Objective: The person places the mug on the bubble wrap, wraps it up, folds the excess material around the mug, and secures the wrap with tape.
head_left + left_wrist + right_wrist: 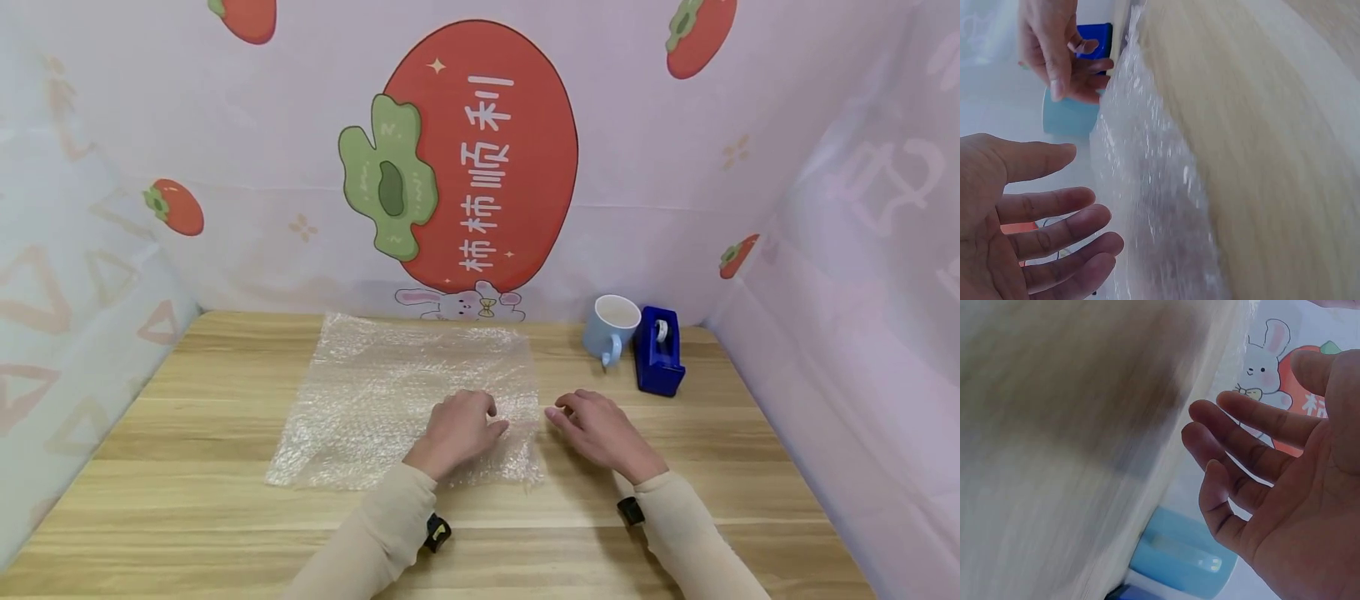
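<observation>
A sheet of clear bubble wrap (375,400) lies spread on the wooden table, left of the middle. My left hand (461,427) is over its right part, fingers loosely bent and nothing in them; the left wrist view shows those fingers (1060,219) spread apart, palm in sight. Just past the sheet's right edge hovers my right hand (600,429), its fingers relaxed around empty air. In the right wrist view its fingers (1241,437) curve gently, with the light blue mug (1179,556) beyond them.
The light blue mug (611,327) stands at the table's back right, handle toward me. Right beside it sits a blue tape dispenser (660,354) with a small roll. A printed cloth backdrop (630,150) rises behind the wooden table (187,442) and along both sides.
</observation>
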The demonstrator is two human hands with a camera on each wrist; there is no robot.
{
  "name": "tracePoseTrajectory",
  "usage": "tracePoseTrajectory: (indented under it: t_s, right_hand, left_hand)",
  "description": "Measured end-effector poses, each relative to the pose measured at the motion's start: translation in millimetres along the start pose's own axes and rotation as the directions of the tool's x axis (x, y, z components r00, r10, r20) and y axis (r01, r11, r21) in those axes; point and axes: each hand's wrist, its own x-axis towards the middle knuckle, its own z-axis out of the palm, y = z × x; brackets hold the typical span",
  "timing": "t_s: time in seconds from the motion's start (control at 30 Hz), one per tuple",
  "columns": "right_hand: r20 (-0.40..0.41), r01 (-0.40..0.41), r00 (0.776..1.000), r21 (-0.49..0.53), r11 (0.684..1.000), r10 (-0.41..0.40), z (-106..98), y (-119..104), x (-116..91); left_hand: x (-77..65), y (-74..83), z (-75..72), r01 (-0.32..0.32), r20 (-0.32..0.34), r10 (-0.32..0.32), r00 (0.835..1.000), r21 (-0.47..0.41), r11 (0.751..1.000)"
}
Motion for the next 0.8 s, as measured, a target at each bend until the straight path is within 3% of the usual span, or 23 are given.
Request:
tracePoseTrajectory:
  t_s: [0.4, 0.8]
  right_hand:
    - [0.067, -0.032, 0.997, 0.006, 0.999, 0.032, 8, -11, 17]
    - [0.111, -0.239, 0.967, 0.098, 0.966, 0.228, 15, -25, 35]
  left_hand:
    - [-16.0, -33.0, -30.0, 0.098, -0.040, -0.098, 0.994, -0.015, 0.995]
    - [-29.8, -56.4, -50.2, 0.159, -0.080, -0.157, 0.984, 0.010, 0.987]
